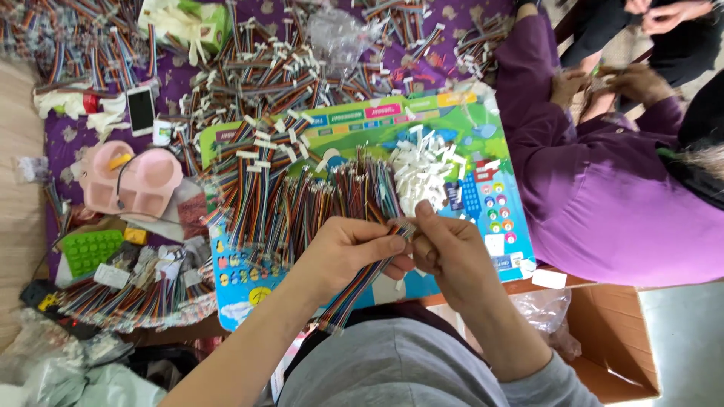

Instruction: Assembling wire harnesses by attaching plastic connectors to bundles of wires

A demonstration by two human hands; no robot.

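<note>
Left hand closed around a multicoloured ribbon cable; cable runs diagonally down from the fist toward the lap, free end hanging near the grey shirt. Right hand right beside it, thumb and fingers pinched on the cable's upper end where the two hands meet. Can't tell if a connector sits in that pinch. Just above the hands: row of same cables fanned out on a colourful printed board, small heap of white connectors next to them. Further out: more cable bundles on purple cloth, pink tray and phone off left. Person in purple at right, own hands busy, well apart
</note>
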